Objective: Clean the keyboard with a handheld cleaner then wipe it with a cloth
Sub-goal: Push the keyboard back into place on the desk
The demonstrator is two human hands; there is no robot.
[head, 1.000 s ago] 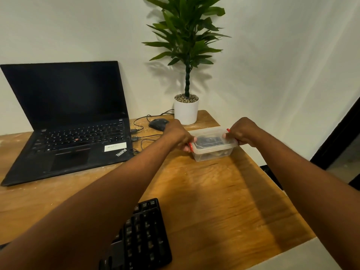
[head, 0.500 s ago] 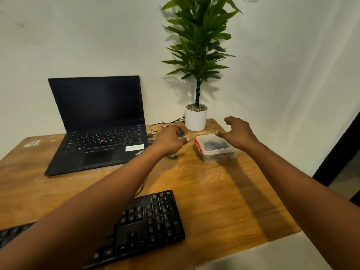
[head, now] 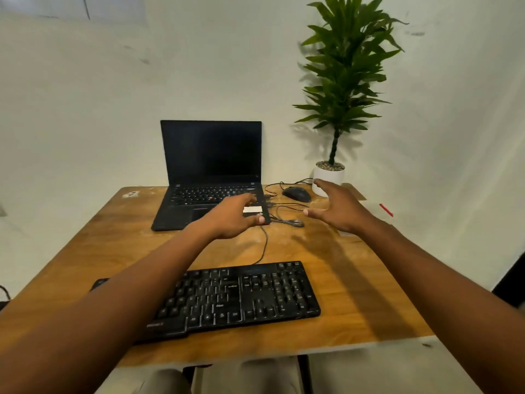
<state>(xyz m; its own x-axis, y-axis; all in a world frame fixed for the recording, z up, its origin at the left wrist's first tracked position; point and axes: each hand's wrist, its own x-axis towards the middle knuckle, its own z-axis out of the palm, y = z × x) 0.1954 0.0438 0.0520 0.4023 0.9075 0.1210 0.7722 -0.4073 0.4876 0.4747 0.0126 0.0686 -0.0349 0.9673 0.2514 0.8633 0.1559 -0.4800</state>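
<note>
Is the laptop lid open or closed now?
Open: the laptop lid stands upright, showing a dark screen and the keys below.

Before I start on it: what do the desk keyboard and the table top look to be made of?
Keyboard: looks like black plastic, matte, with a soft sheen on the keycaps and pale printed legends. Table: seemingly wood or wood-look laminate, honey-brown with visible grain streaks and a pale edge; whitish scuffs suggest a worn, semi-gloss finish. Which of the two, I cannot tell.
</note>
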